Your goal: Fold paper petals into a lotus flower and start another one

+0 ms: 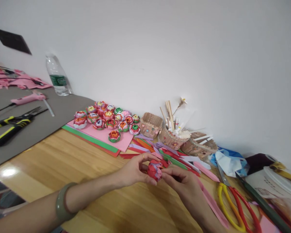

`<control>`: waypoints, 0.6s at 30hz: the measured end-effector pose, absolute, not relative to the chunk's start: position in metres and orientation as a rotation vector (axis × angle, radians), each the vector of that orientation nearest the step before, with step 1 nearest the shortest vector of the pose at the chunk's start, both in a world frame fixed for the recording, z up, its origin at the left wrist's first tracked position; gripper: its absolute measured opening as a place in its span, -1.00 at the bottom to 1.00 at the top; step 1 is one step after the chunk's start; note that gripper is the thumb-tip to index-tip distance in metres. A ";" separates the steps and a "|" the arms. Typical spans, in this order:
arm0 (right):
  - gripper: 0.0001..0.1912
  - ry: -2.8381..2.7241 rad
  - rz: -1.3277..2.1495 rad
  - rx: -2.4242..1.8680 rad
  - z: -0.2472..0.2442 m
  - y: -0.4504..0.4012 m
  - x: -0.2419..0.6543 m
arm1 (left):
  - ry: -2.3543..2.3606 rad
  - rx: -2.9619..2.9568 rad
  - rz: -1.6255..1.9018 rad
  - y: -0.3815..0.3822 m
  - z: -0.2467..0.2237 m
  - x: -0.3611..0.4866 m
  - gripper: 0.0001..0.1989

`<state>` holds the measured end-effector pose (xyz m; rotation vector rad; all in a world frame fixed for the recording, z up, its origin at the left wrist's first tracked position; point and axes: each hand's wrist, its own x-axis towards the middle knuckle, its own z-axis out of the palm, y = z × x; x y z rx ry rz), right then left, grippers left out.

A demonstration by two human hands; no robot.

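Note:
Between my two hands, above the wooden table (104, 194), is a red paper flower (155, 170) with lilac and pink petals. My left hand (138, 170) grips it from the left, thumb below and fingers behind. The fingertips of my right hand (181, 181) pinch its right edge. Just behind my hands lie loose folded paper strips (173, 158) in red, green, lilac, white and pink. Farther left, several finished paper flowers (111, 124) in mixed colours stand on a pink paper sheet (124, 142), with green and red sheets under it.
Three small decorated baskets (151, 124) stand along the wall, one holding sticks. Scissors with yellow and red handles (232, 200) and a white tub (274, 184) are at the right. Pliers (13, 124), a pink glue gun (29, 98) and a water bottle (57, 76) are on the grey mat (63, 110).

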<state>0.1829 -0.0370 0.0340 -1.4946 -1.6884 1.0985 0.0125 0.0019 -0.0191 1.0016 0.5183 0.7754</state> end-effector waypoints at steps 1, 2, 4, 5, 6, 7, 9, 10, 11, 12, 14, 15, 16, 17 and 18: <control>-0.77 -1.684 1.093 -1.503 0.033 -0.037 0.183 | 0.523 1.001 0.775 0.002 -0.019 0.013 -0.40; -0.77 -1.683 1.090 -1.507 0.032 -0.037 0.182 | 0.526 1.002 0.774 0.002 -0.019 0.013 -0.40; -0.77 -1.683 1.083 -1.505 0.031 -0.038 0.182 | 0.526 1.000 0.777 0.002 -0.018 0.014 -0.41; -0.77 -1.686 1.079 -1.503 0.031 -0.038 0.182 | 0.523 0.999 0.780 0.002 -0.018 0.014 -0.41; -0.77 -1.689 1.074 -1.500 0.030 -0.038 0.182 | 0.520 0.998 0.781 0.002 -0.018 0.014 -0.41; -0.77 -1.692 1.068 -1.496 0.030 -0.038 0.182 | 0.516 0.999 0.784 0.002 -0.018 0.014 -0.42; -0.77 -1.695 1.058 -1.494 0.030 -0.038 0.182 | 0.510 1.003 0.783 0.001 -0.018 0.014 -0.42; -0.78 -1.693 1.053 -1.495 0.030 -0.038 0.182 | 0.509 1.005 0.781 0.001 -0.019 0.014 -0.42; -0.78 -1.690 1.045 -1.498 0.031 -0.038 0.182 | 0.509 1.006 0.779 0.001 -0.019 0.013 -0.42; -0.79 -1.688 1.035 -1.501 0.031 -0.038 0.182 | 0.509 1.007 0.777 0.001 -0.019 0.013 -0.42; -0.80 -1.698 1.011 -1.501 0.032 -0.038 0.182 | 0.508 1.008 0.772 0.001 -0.020 0.013 -0.42; -0.80 -1.708 0.998 -1.499 0.032 -0.038 0.182 | 0.505 1.009 0.770 0.001 -0.020 0.013 -0.42; -0.80 -1.721 0.988 -1.496 0.032 -0.038 0.182 | 0.499 1.011 0.768 0.001 -0.020 0.013 -0.42; -0.79 -1.732 0.978 -1.495 0.032 -0.038 0.181 | 0.491 1.014 0.767 0.001 -0.021 0.013 -0.42; -0.79 -1.742 0.966 -1.495 0.032 -0.038 0.182 | 0.482 1.015 0.766 0.001 -0.021 0.013 -0.42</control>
